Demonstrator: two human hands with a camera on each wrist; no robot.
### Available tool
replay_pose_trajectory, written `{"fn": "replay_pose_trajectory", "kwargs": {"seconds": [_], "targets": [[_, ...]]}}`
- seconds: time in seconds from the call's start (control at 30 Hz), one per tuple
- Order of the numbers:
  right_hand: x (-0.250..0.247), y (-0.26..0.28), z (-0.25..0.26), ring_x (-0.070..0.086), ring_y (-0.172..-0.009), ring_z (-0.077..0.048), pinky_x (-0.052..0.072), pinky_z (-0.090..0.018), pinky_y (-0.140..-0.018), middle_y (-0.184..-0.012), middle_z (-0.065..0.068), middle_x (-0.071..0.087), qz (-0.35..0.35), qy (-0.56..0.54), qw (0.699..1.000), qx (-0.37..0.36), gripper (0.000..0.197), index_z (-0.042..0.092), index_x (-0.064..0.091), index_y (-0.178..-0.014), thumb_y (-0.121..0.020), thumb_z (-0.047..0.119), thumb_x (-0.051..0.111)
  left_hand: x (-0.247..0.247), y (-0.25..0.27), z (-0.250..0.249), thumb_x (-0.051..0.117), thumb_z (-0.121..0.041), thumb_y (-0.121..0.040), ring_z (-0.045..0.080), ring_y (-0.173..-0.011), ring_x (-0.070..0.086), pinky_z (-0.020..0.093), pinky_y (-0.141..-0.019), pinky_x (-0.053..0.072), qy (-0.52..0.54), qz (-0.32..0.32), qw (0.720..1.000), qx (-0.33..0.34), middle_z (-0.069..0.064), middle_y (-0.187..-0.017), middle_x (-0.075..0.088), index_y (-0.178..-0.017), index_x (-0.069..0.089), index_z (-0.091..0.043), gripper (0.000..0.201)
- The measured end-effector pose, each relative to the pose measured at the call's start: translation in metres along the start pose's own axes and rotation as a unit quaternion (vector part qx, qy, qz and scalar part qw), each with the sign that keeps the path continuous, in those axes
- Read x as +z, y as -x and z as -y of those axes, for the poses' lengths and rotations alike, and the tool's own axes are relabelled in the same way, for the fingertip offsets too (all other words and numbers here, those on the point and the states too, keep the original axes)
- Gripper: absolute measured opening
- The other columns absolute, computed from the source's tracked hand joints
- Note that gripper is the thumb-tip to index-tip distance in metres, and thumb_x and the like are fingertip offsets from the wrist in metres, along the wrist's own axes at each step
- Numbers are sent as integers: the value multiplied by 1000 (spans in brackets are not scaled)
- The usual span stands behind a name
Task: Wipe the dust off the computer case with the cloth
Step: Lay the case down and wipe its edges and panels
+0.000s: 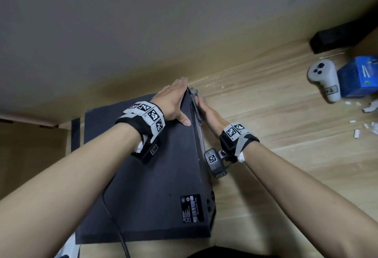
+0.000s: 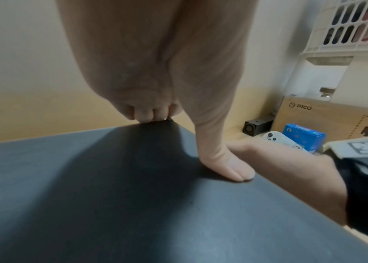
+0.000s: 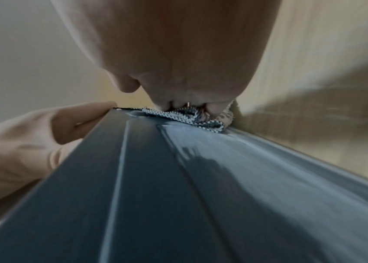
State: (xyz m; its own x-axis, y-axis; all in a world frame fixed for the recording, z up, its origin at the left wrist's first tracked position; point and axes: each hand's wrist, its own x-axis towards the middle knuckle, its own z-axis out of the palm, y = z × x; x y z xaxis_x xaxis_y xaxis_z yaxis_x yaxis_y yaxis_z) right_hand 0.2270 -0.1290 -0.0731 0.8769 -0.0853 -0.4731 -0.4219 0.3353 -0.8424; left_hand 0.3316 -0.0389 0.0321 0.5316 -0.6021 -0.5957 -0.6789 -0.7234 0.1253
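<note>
Forearms are entering the head view from 7 and 5 o'clock, both wearing straps with printed markers. Left hand (image 1: 173, 102) is lying flat on the broad upper face of the computer case (image 1: 143, 176), its fingers straight and reaching over the far corner, its thumb (image 2: 234, 167) pressing down near the case's right edge (the left wrist view shows this most plainly). Right hand (image 1: 210, 116) is pressing the cloth (image 3: 187, 118), a checked blue-and-white fabric, against the narrow glossy side panel of the case; whether its fingers are curling round the cloth or lying straight on it cannot be told, since the palm is hiding them in the right wrist view. Cloth is sitting bunched at the far end of that side panel, at about 12 o'clock from the right wrist. Dark grey case is lying on a wooden floor (image 1: 276, 114), occupying the centre of the head view, with a label (image 1: 192, 208) near its close right corner and a black cable (image 1: 114, 223) leaving at 6 o'clock. Toward 2 o'clock, well apart from the case, a white controller (image 1: 325, 79) is lying just beside a blue box (image 1: 358, 77), with a black speaker (image 2: 257, 125) beyond them.
</note>
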Motion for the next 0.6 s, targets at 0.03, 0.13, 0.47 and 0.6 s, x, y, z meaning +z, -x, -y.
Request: {"fn": "replay_pose_trajectory", "kwargs": {"seconds": [0.03,0.13,0.47,0.6], "targets": [[2,5,-1,1,-143,7,0,-21,-118,-158,21,0,-3,-14,1000,-3,72,25,9,-158,-100,63,26,0,1,-1,90,-40,-56,19,-150,-1,32,-121,3,6,-1,1000,-5,7,-163,-3,-153,-9,-10,142],[4,24,-15,12,-150,-8,8,-37,-124,-163,12,15,-8,-6,1000,9,81,29,17,-157,-92,75,33,-1,-1,-2,92,-37,-53,22,-150,4,33,-121,8,21,-5,1000,-16,8,-162,-2,-153,-9,-9,145],[10,50,-31,20,-145,1,12,-32,-124,-161,12,20,18,-60,998,-2,63,17,22,-155,-104,52,25,4,-4,3,91,-34,-57,17,-150,-3,27,-118,3,49,-7,999,-3,4,-162,-8,-154,-4,-10,138],[7,17,-17,8,-145,3,5,-29,-122,-163,13,9,24,-26,999,-17,68,20,13,-157,-103,58,24,7,-6,4,91,-33,-56,17,-149,-4,28,-119,3,51,-8,999,-4,4,-162,-8,-154,-5,-10,140]]}}
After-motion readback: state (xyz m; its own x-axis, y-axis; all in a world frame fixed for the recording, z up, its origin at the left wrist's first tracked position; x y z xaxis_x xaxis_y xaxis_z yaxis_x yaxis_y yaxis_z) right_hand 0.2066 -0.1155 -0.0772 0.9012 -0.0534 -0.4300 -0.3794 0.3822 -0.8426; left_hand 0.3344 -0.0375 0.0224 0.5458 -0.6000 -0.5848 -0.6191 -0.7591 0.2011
